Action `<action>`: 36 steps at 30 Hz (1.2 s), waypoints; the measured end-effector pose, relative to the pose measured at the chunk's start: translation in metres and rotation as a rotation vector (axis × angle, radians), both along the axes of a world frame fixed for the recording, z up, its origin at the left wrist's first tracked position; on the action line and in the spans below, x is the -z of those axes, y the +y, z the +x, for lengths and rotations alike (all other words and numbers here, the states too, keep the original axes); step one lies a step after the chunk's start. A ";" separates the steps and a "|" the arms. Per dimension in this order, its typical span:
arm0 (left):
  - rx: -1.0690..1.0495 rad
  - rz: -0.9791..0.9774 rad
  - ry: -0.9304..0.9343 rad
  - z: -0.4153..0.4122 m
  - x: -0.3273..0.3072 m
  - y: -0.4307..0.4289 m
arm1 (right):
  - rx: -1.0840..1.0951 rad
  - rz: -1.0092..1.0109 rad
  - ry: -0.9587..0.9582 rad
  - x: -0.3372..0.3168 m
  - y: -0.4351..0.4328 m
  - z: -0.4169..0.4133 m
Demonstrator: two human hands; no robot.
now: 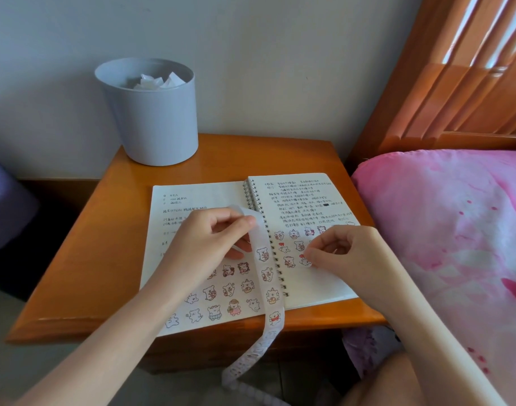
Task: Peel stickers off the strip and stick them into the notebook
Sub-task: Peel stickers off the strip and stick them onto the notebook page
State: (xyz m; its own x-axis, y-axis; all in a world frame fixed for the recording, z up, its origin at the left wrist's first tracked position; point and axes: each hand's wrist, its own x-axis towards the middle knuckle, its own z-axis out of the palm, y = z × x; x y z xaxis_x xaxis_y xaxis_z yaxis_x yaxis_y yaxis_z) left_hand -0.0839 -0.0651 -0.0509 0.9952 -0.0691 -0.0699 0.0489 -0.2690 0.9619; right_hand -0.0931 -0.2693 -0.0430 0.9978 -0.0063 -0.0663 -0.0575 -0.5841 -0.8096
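An open spiral notebook [306, 197] lies on the wooden bedside table [221, 159], with handwriting up top and several small cartoon stickers on both pages. My left hand [210, 235] pinches the upper end of the white sticker strip [267, 276] over the left page. The strip hangs across the spiral binding and off the table's front edge toward the floor. My right hand [347, 250] pinches a small sticker [305, 261] at its fingertips, right at the right page below two rows of stuck stickers.
A grey bin [151, 112] holding crumpled white paper stands at the table's back left against the wall. A bed with a pink cover [456, 230] and wooden headboard [456, 83] borders the table on the right. My knee shows at the bottom right.
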 end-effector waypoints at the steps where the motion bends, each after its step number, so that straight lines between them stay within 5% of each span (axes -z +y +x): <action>1: 0.001 -0.002 0.001 0.000 0.000 0.000 | -0.007 -0.013 -0.009 0.001 0.000 0.000; 12: 0.003 -0.020 -0.005 -0.004 -0.004 -0.002 | -0.015 -0.057 -0.078 0.003 -0.008 0.010; 20: -0.017 -0.113 -0.030 -0.008 -0.009 -0.008 | -0.266 0.142 -0.102 -0.012 0.020 -0.007; 36: 0.059 -0.145 0.010 -0.014 -0.016 -0.015 | -0.213 0.397 -0.164 0.001 0.022 -0.010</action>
